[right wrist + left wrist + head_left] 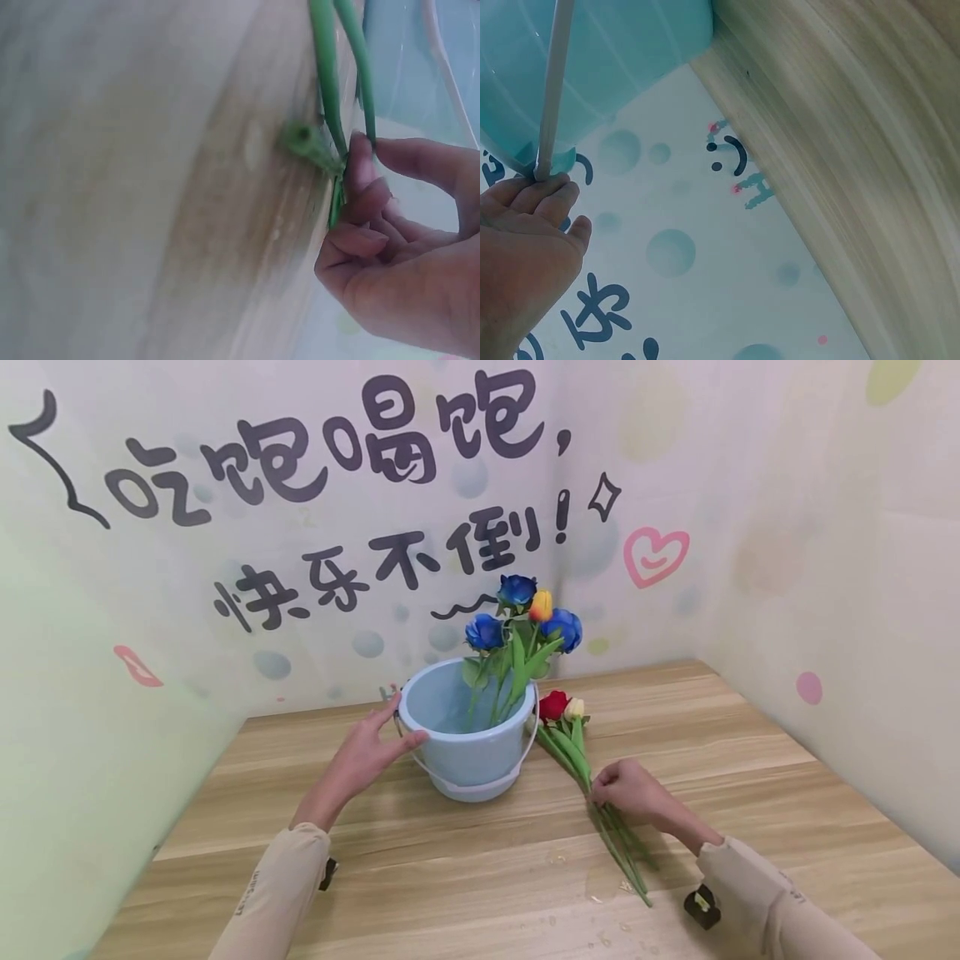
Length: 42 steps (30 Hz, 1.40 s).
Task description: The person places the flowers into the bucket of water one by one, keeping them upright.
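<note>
My left hand [365,756] grips the rim of a light blue bucket [468,768], also seen in the left wrist view, where fingers [551,199] curl beside its handle. Inside the bucket stand several artificial flowers: blue roses [483,632] and an orange-yellow tulip [541,606]. To its right, a red rose [553,705] and a cream tulip [575,708] lie on the table with their green stems toward me. My right hand [628,789] is over those stems; in the right wrist view its thumb and forefinger pinch a green flower stem [360,64].
The wood-grain table [360,877] has small wet drops [600,935] near the front. A white wall sheet [330,635] with black writing and coloured spots stands behind. The bucket's handle [528,739] hangs down in front.
</note>
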### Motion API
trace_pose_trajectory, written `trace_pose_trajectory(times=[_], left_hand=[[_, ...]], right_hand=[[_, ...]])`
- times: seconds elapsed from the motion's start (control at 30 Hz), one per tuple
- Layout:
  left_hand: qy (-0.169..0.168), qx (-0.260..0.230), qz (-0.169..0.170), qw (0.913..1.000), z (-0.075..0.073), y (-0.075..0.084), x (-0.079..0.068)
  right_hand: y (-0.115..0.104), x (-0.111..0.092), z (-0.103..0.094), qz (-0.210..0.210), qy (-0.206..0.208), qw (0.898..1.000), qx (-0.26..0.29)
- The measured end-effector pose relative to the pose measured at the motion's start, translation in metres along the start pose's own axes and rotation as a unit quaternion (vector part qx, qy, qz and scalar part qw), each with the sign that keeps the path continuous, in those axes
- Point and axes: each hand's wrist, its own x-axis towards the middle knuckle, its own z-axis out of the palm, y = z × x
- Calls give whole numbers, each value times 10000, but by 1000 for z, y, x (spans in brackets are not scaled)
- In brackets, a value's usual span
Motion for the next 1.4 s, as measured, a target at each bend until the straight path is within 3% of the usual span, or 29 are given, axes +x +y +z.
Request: trace_pose_trajectory(times=[0.47, 1.0, 1.4], left_hand=[[-3, 22, -40, 10000, -1, -1, 2], [-67, 9, -32, 10000, 2, -2, 0], [-43, 31, 1, 10000, 0, 0, 1]], right_hand=[[8, 0, -11, -94, -495, 9891, 1386], [-14, 11, -13, -463, 209, 9831, 1758], [-39, 20, -19, -813, 758, 9562, 2708]])
